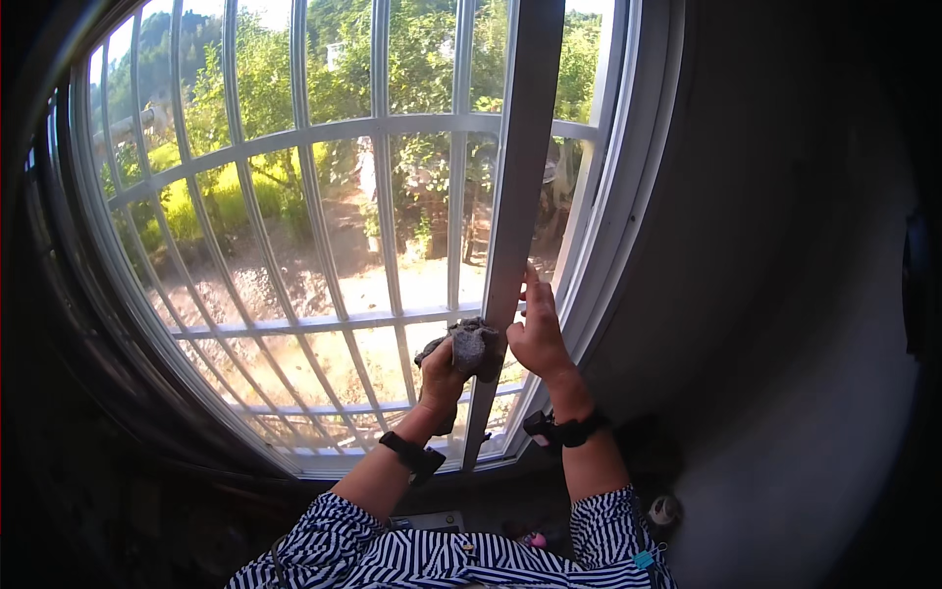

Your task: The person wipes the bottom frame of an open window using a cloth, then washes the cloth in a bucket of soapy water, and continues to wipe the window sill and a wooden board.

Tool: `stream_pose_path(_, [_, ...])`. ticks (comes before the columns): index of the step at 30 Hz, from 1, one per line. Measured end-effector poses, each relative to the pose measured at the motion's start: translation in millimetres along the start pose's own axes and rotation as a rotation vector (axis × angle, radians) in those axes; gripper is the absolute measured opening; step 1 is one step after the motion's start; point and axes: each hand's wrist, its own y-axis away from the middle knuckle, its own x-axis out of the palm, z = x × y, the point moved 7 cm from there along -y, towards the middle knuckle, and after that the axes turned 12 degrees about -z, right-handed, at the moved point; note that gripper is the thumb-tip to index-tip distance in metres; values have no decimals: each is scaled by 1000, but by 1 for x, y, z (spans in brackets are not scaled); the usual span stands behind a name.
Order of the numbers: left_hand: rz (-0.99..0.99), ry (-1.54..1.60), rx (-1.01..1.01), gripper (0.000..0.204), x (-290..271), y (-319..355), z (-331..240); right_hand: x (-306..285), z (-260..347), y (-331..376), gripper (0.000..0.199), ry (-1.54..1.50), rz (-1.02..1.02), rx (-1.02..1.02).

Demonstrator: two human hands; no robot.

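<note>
My left hand [444, 376] is closed round a bunched grey cloth [475, 346]. The cloth presses against the left side of the dark upright window frame bar [521, 157], low on the sash. On the bar's right edge rests my right hand [541, 332], with the index finger stretched upward and the thumb toward the bar. No object shows in that hand, though some of its fingers are partly hidden. Both forearms reach up from the lower edge, each with a black band at the wrist.
White security bars [383, 221] stand beyond the glass, with greenery and bare ground outside. The pale outer window frame [628, 187] curves along the right, beside a shaded wall [785, 324]. Below my right arm sits a small round object [664, 510], too dark to identify.
</note>
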Motion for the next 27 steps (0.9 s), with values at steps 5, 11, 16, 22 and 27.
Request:
stream_pose_path(5, [148,-247,-64,30,-12,34,75,5,12,-4,75,82,-193,-176])
stream_pose_path(11, [-58,64,-804,28,-52,92,119,-3,-18,20,53,32,-65,36])
stream_pose_path(16, [-322,620,-997,29,-135,94,91,18,-29,28,52,58,-77,85])
stream_pose_path(22, [-437,717,-957,28,-229,153,42,17,-35,33,49,166,-124,161])
stream_pose_path(27, [-905,619,-894,21,-332,234,33,23,-34,36,37,298,-176,-1])
